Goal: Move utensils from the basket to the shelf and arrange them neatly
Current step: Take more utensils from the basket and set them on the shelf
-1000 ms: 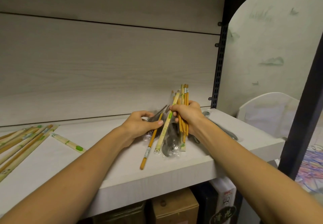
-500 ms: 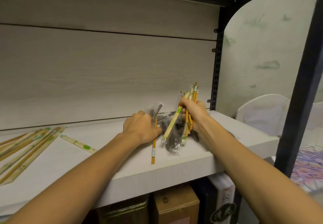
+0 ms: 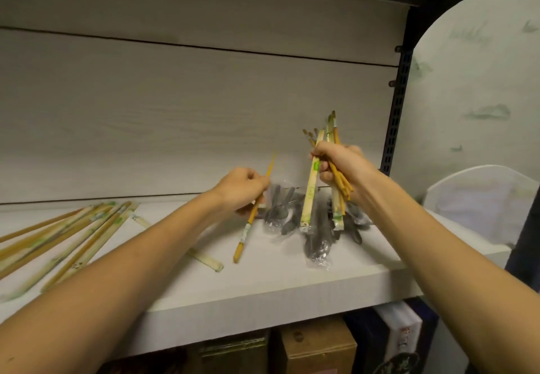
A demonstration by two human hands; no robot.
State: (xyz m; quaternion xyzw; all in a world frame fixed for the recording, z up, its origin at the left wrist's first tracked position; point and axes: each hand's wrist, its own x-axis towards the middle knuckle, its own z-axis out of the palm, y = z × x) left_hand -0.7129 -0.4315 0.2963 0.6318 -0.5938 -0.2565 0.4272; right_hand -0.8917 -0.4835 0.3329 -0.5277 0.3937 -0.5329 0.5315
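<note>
Left hand [image 3: 241, 188] fingers grip one chopstick [image 3: 248, 222]; right hand [image 3: 340, 163] fingers clutch a chopstick bundle [image 3: 324, 178], apparently several.

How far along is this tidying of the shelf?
Partly done. A row of wrapped wooden chopsticks already lies on the white shelf. The left hand holds one chopstick, the right hand a bundle. The plastic-wrapped grey spoons remain heaped.

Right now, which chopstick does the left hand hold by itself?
The single orange chopstick gripped by the left hand; the rest are bunched in the right hand.
</note>
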